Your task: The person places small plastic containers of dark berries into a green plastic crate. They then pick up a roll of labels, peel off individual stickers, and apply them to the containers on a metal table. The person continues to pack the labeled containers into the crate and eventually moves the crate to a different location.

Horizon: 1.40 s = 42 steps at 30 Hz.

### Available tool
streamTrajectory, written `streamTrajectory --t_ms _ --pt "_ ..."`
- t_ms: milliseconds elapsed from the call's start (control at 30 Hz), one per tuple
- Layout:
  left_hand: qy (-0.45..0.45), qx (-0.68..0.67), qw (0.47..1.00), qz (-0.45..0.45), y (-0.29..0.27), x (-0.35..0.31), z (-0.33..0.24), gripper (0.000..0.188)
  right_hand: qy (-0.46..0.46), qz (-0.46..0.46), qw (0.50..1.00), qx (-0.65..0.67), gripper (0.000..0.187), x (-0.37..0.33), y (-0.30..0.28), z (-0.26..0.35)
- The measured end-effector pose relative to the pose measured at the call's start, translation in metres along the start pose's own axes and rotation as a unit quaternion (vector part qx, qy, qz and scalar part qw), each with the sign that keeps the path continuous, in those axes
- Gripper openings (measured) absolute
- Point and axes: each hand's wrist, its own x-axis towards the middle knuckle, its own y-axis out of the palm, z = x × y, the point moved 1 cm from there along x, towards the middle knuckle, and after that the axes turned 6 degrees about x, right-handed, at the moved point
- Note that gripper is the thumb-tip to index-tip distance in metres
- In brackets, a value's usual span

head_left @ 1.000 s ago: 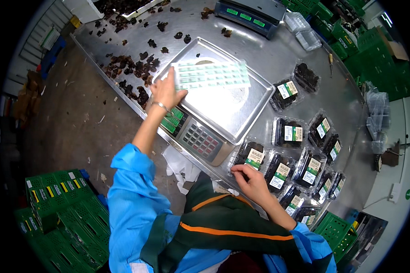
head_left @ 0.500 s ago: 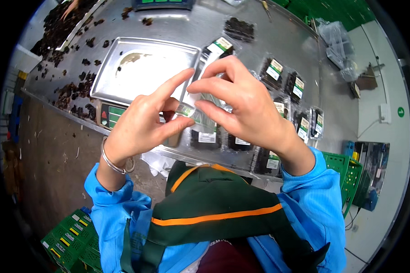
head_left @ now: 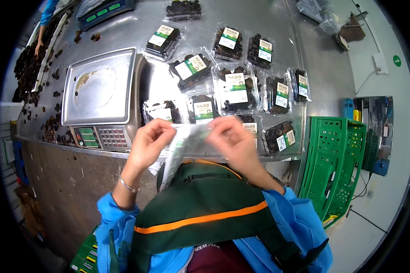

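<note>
A white and green strip of labels [head_left: 172, 157] is stretched between my hands, its long end hanging down over my apron. My left hand [head_left: 148, 144] is closed, pinching the strip's upper left part between thumb and fingers. At the strip's right end, my right hand [head_left: 236, 142] is closed too, its fingertips smeared by motion. Just beyond my hands, several clear plastic boxes [head_left: 236, 88] of dark, crinkled pieces like wood ear mushrooms lie on the metal table; most bear white and green labels. One box at the back [head_left: 183, 10] shows no label.
A weighing scale [head_left: 100, 86] with a steel pan stands left of the boxes; another scale [head_left: 104, 11] is behind it. Loose dark pieces [head_left: 54, 123] litter the table's left side. Another person's hand [head_left: 38, 48] touches a dark pile. A green crate [head_left: 330, 168] stands at the right.
My hands have come down and nearer to my body. The strip now spans between them and hangs lower. My view has shifted, so more of the boxes and the scale show.
</note>
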Motion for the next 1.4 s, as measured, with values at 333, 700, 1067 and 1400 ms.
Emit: streamTrajectory --t_ms 333,700,1067,1400 --pt "0.176 0.006 0.983 -0.058 0.001 -0.015 -0.047 0.03 0.003 -0.294 0.819 -0.493 0.03 0.106 -0.146 -0.065" --pt "0.203 -0.052 0.965 -0.156 0.036 0.001 -0.054 0.05 -0.043 -0.039 0.996 -0.067 0.062 0.017 0.01 0.037" --pt "0.161 -0.076 0.983 -0.034 0.025 -0.002 -0.071 0.039 -0.118 -0.001 0.993 -0.023 0.041 0.009 -0.001 0.055" --pt "0.177 -0.009 0.978 -0.113 0.027 -0.002 -0.051 0.015 -0.043 -0.074 0.994 -0.074 0.012 0.004 -0.002 0.067"
